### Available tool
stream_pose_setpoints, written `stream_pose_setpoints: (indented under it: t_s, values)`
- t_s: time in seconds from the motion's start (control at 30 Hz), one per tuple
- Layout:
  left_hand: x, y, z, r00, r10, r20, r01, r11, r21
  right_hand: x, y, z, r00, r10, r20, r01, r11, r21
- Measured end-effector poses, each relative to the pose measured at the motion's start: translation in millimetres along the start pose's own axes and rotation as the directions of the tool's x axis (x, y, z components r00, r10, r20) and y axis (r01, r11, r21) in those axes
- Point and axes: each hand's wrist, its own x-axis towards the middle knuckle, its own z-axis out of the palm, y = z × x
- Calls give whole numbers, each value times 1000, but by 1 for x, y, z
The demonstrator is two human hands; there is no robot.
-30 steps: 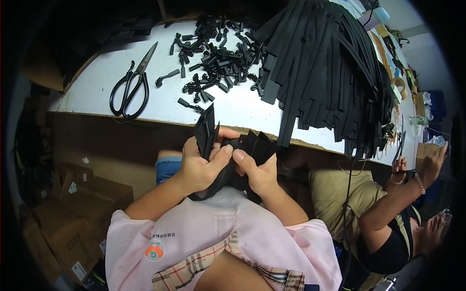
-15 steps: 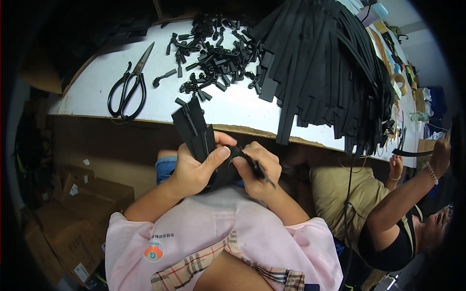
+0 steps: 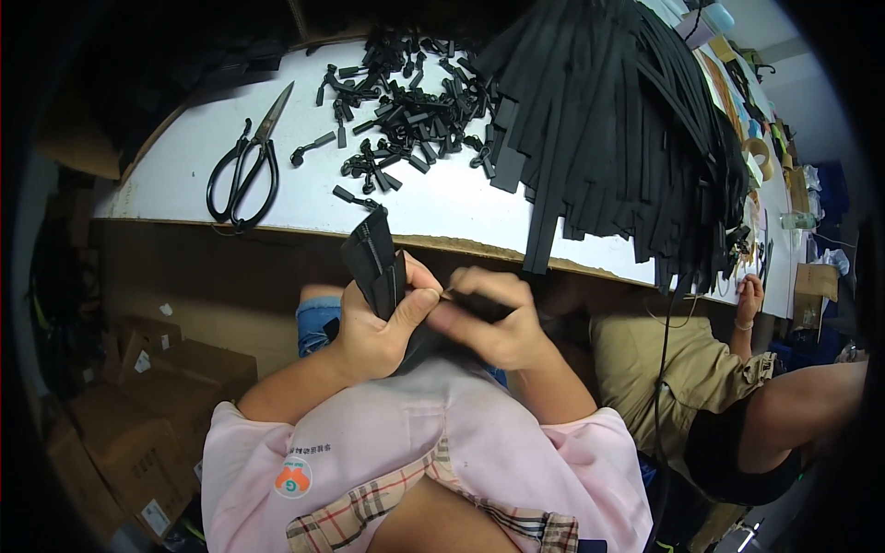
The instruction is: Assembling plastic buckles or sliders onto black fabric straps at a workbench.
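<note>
Folded black zipper strips (image 3: 371, 263) stand up out of my left hand (image 3: 378, 327), which is closed around them below the table edge. Its thumb and forefinger pinch together at the side facing my right hand (image 3: 498, 318). The right fingers are curled in close by these fingertips and partly blurred. Whatever small dark thing lies between them is hidden. Just beyond the strips' upper end, a black zipper slider with a pull (image 3: 355, 196) lies at the table's front edge.
Loose black zipper sliders (image 3: 424, 115) are heaped on the white table (image 3: 175, 175), right of black-handled scissors (image 3: 244, 175). Many long black zipper strips (image 3: 590, 138) hang over the edge. A co-worker's hand (image 3: 749, 300) is at far right; cardboard boxes (image 3: 120, 433) stand lower left.
My right hand has turned, and the dark piece at its fingers no longer shows. The strips in my left hand shifted slightly right and down. The co-worker's raised arm has come down.
</note>
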Motion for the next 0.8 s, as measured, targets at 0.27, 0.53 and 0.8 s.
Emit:
stream_pose_setpoints:
  t_s: [0.27,0.53,0.8]
  values:
    - [15,6,-9,849,-486,206,525,738,-423,-9,9,-7,997,67,-39,-25,752,659]
    - [9,7,-11,686,-530,498,685,700,-200,11,-6,-3,848,-510,-141,386,779,-494]
    - [-2,-8,-6,943,-277,185,322,898,-298,9,-6,-2,984,-164,-72,146,968,-204]
